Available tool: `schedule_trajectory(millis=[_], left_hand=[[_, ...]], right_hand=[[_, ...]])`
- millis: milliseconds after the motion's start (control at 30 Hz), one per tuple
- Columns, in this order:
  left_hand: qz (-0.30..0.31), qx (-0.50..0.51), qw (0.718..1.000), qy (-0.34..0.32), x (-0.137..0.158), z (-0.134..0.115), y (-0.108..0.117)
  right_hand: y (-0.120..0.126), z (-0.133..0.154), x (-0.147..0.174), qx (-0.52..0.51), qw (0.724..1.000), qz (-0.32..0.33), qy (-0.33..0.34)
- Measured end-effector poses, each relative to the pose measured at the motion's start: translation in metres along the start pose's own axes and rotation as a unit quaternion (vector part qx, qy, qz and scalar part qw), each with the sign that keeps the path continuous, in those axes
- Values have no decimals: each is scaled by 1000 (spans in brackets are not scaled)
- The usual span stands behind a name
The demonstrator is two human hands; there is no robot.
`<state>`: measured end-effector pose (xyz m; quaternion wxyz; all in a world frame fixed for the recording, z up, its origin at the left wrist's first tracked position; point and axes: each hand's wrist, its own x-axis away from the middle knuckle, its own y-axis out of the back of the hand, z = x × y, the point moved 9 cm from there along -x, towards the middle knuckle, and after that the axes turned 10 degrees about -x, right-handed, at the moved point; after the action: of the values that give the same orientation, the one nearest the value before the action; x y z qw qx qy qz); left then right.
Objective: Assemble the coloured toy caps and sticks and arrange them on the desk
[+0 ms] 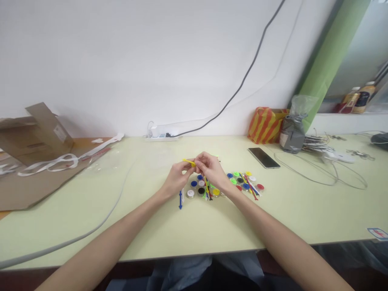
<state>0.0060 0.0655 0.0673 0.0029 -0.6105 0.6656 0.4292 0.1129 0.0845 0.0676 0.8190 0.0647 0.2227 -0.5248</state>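
Above the table, my left hand (177, 174) and my right hand (211, 166) meet, fingers pinched together. Between their fingertips is a small yellow plastic piece (188, 162) with a slim stem; my fingers hide part of it. Under and beside the hands lie several small round pieces with coloured caps, among them a black disc (201, 191), a white disc (190, 194) and a yellow disc (216, 192). Thin coloured arrow-shaped sticks lie among them. A blue arrow stick (180, 200) rests below my left hand, and a red disc (260, 187) sits at the right end of the group.
A phone (264, 157) lies to the right, near a striped bag (263, 125), a grey bag (291, 133) and loose cables. A power strip (162, 138) stands against the wall. At left are an opened cardboard box (36, 133) and a grey cable (91, 231).
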Motion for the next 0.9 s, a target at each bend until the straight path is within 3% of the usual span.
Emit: schedule_trajectory(millis=[200, 400, 533, 700, 900], left_hand=[[7, 42, 999, 25, 1, 1, 2], [34, 87, 995, 34, 0, 0, 2], [61, 115, 990, 44, 2, -1, -7], [40, 141, 985, 96, 2, 12, -8], [2, 125, 991, 56, -2, 7, 0]], right_hand=[[0, 9, 3, 101, 994, 5, 43], [3, 27, 6, 251, 960, -10, 120], [6, 28, 5, 281, 951, -19, 130], [2, 37, 9, 317, 933, -26, 168], [-4, 47, 14, 327, 919, -29, 219]])
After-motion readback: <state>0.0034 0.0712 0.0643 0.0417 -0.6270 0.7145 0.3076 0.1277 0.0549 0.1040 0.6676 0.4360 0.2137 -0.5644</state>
